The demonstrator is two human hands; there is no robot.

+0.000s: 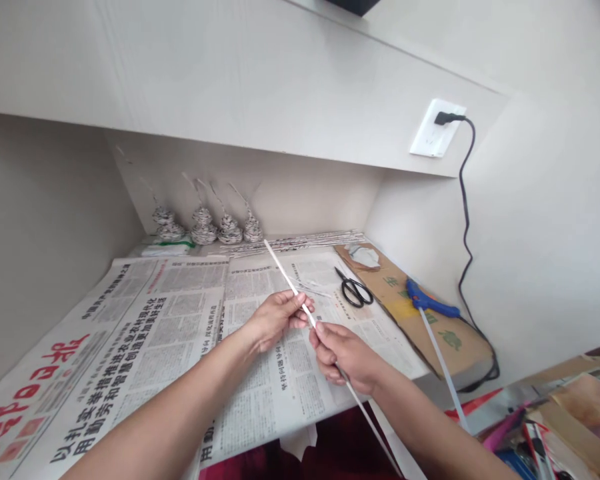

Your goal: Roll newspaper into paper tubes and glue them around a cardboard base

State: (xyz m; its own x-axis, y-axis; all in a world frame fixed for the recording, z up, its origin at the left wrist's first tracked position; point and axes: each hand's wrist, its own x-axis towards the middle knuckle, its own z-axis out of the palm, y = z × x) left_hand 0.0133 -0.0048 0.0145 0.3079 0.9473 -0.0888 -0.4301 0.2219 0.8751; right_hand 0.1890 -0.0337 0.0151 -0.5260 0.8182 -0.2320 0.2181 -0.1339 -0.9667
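Note:
A thin white rolled-paper stick [279,265] runs slantwise through both hands over the newspaper [180,333]. My left hand [279,317] pinches it between thumb and fingers. Close beside it, lower and to the right, my right hand [341,353] is closed round the same stick, whose lower end trails down past the table's front edge. Black-handled scissors [354,288] lie to the right of my hands, slightly open. A few thin pale strips [313,288] rest on the newspaper just beyond my left hand.
Several woven paper gourds [204,227] stand along the back wall. Beside them lies a bundle of paper sticks [300,243]. On the cardboard [395,293] at right is a blue glue gun [430,303] with a long glue stick; a black cord [464,220] hangs from the socket [437,130].

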